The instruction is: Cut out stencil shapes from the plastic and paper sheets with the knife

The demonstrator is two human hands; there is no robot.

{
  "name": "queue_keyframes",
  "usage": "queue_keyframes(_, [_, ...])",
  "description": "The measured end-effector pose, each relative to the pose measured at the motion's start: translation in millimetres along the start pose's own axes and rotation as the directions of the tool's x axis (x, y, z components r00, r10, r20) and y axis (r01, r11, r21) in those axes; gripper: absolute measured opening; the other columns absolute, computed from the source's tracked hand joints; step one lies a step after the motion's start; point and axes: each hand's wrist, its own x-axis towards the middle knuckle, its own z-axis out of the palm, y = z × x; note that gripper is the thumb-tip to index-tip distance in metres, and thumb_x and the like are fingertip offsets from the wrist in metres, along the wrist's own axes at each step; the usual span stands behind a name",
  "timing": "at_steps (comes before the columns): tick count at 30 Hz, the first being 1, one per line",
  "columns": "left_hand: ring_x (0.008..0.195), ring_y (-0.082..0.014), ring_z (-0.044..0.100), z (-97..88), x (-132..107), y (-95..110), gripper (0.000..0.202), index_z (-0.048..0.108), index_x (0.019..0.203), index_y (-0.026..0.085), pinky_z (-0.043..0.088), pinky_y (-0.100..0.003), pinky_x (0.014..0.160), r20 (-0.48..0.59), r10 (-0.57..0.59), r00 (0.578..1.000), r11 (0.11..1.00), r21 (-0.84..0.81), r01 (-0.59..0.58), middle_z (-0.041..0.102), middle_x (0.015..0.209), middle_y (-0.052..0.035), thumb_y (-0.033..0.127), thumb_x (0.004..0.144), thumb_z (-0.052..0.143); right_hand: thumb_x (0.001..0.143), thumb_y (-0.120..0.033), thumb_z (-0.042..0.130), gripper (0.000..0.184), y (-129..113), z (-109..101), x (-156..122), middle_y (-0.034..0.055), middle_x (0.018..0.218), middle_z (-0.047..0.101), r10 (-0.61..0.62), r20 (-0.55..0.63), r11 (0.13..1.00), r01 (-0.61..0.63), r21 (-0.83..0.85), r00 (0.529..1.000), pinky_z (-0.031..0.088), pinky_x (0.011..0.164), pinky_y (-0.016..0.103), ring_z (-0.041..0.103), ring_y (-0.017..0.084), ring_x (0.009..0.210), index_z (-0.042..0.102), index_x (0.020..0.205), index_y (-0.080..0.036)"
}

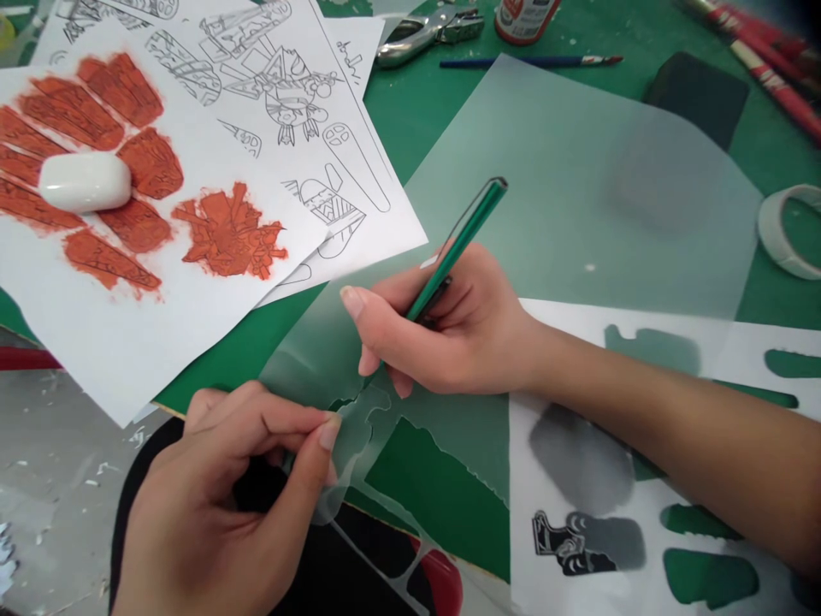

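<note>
Between the thumb and fingertips of my left hand (224,488) is pinched the edge of a translucent plastic sheet (564,188) with cut outlines near its front corner. My right hand (442,329) is closed around a slim green pen-shaped tool (458,244) with a metal clip. The tool slants down to the left, its lower end at the cut outline close to my left fingertips. From here I cannot tell whether its tip is a blade or a nib. Thin cut strips of the plastic (385,505) hang over the table's front edge.
Left on the green table (423,462) lie printed drawings (359,162) and a paper with orange-painted shapes (231,235), topped by a white case (85,181). Behind are a hole punch (429,34), paintbrush (532,62) and bottle (526,17). A tape roll (773,231) and cut-out paper (699,505) lie right.
</note>
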Motion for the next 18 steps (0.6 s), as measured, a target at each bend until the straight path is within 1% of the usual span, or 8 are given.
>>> queue_keyframes(5, [0.071, -0.0141, 0.066, 1.3, 2.1, -1.2, 0.011, 0.076, 0.103, 0.036, 0.054, -0.031, 0.063, 0.001, -0.006, 1.000, 1.000, 0.006, 0.006, 0.072, 0.079, 0.0067, 0.029, 0.111, 0.072, 0.112, -0.035, 0.077, 0.057, 0.9, -0.1, 0.1, -0.0071, 0.049, 0.055, -0.019, -0.002, 1.000, 0.019, 0.012, 1.000, 0.045, 0.047, 0.020, 0.054, 0.007, 0.046, 0.056, 0.060, -0.023])
queue_keyframes(9, [0.076, -0.0143, 0.064, 2.7, -1.4, -3.3, 0.009, 0.076, 0.106, 0.036, 0.054, -0.030, 0.066, 0.002, -0.029, 1.000, 1.000, -0.005, 0.029, 0.072, 0.081, 0.0070, 0.029, 0.111, 0.073, 0.111, -0.031, 0.078, 0.056, 0.3, 0.6, 0.1, -0.0071, 0.049, 0.055, -0.012, -0.006, 0.999, 0.012, 0.043, 1.000, 0.045, 0.048, 0.019, 0.054, 0.006, 0.046, 0.057, 0.060, -0.022])
queue_keyframes(11, [0.078, -0.0144, 0.063, 2.2, -3.7, -3.6, 0.009, 0.075, 0.106, 0.036, 0.053, -0.029, 0.069, -0.002, -0.021, 1.000, 1.000, -0.009, 0.021, 0.071, 0.081, 0.0073, 0.030, 0.112, 0.073, 0.112, -0.033, 0.077, 0.059, -0.1, 1.3, 0.5, -0.0068, 0.049, 0.055, -0.022, -0.010, 0.999, 0.023, 0.037, 1.000, 0.045, 0.049, 0.019, 0.053, 0.006, 0.048, 0.054, 0.059, -0.021])
queue_keyframes(15, [0.081, -0.0148, 0.061, 2.0, -5.5, -3.9, 0.011, 0.075, 0.102, 0.034, 0.050, -0.029, 0.070, -0.011, -0.014, 1.000, 1.000, -0.003, 0.014, 0.071, 0.080, 0.0068, 0.032, 0.113, 0.073, 0.115, -0.045, 0.074, 0.066, 0.3, 2.3, 1.5, -0.0064, 0.051, 0.051, -0.053, -0.018, 0.998, 0.053, 0.012, 0.998, 0.041, 0.048, 0.019, 0.050, 0.006, 0.049, 0.048, 0.059, -0.022])
queue_keyframes(18, [0.081, -0.0142, 0.061, 3.3, -5.3, -4.3, 0.007, 0.076, 0.106, 0.035, 0.051, -0.027, 0.070, -0.013, -0.023, 1.000, 1.000, -0.019, 0.022, 0.071, 0.082, 0.0072, 0.033, 0.113, 0.074, 0.116, -0.049, 0.074, 0.068, 1.2, 2.4, 1.8, -0.0060, 0.051, 0.050, -0.060, -0.011, 0.998, 0.060, -0.005, 0.998, 0.040, 0.047, 0.020, 0.049, 0.006, 0.050, 0.047, 0.059, -0.023])
